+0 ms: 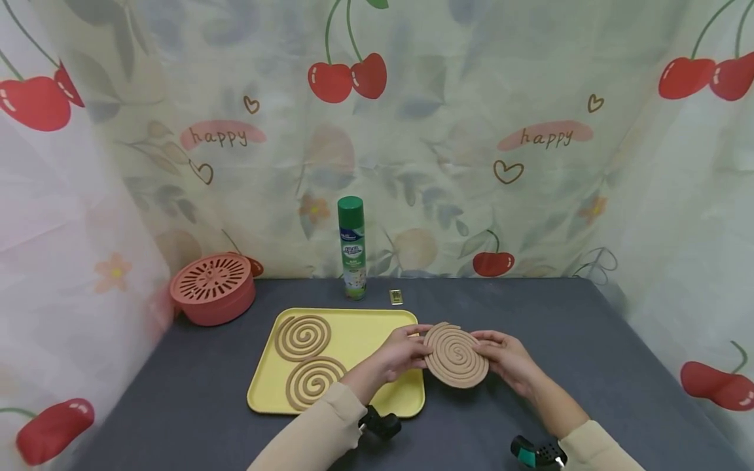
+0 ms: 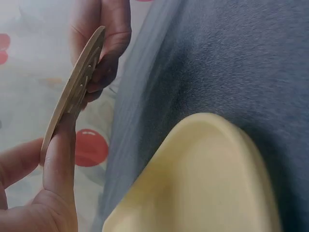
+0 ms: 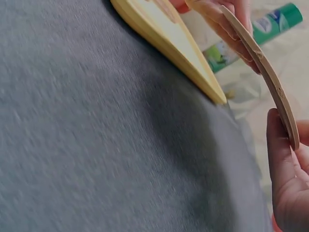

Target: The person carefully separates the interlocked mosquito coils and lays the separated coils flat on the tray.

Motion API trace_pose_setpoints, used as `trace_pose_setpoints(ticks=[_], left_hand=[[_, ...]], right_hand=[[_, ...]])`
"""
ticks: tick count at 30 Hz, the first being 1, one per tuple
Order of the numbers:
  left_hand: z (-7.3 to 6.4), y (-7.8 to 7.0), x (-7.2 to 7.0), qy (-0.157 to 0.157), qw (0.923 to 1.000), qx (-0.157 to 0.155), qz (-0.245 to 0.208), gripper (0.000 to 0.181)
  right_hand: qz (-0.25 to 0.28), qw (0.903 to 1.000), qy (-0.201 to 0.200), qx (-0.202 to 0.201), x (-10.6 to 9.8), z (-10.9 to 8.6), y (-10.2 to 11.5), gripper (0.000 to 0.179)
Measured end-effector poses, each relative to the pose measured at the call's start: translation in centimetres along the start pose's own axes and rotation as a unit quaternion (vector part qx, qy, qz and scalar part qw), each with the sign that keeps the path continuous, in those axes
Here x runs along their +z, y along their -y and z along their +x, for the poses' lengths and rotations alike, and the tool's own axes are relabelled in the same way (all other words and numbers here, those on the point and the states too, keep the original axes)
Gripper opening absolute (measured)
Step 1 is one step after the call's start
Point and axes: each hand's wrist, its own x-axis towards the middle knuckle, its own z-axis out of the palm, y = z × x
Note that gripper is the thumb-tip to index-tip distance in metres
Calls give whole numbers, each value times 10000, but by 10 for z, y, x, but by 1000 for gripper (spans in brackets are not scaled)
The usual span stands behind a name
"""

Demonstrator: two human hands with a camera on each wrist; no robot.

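Between both hands a tightly wound brown mosquito coil (image 1: 457,356) is held up, tilted, just off the right edge of the yellow tray (image 1: 377,320). My left hand (image 1: 400,354) pinches its left edge, thumb on one face and fingers on the other. On the opposite edge my right hand (image 1: 511,361) pinches it the same way. Seen edge-on in the left wrist view, the coil (image 2: 72,92) is a thin, slightly bowed disc. Two looser spiral coils lie on the tray's left half, one at the back (image 1: 303,337) and one in front (image 1: 315,383), partly covered by the left forearm.
At the back left stands a round pink box with a slotted lid (image 1: 213,288). A green spray can (image 1: 352,248) stands upright behind the tray, with a small gold-coloured piece (image 1: 396,297) lying to its right. A cherry-print curtain (image 1: 412,131) encloses the dark table (image 1: 565,353).
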Motion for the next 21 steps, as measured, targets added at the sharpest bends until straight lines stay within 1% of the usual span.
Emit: trace_pose_setpoints(ticks=[6,11,14,18,21], left_hand=[[-19,2,-9,51,9999,93,-34,47],[-33,6,-18,135,9998,133,-91,47],[-41,8,-21,178,9996,224,-74,46],[-52,10,-22,342,9987,369,63,46],[-61,11,-24,429,9981,423,113,45]], right_hand=[[91,9995,302,3,12,-5,0,47],[271,9981,531,155,22,-10,3,45],[291,9972,656,205,28,-13,3,48],[244,9948,972,173,35,-18,3,52],[340,9915,1250,146,40,-22,2,51]])
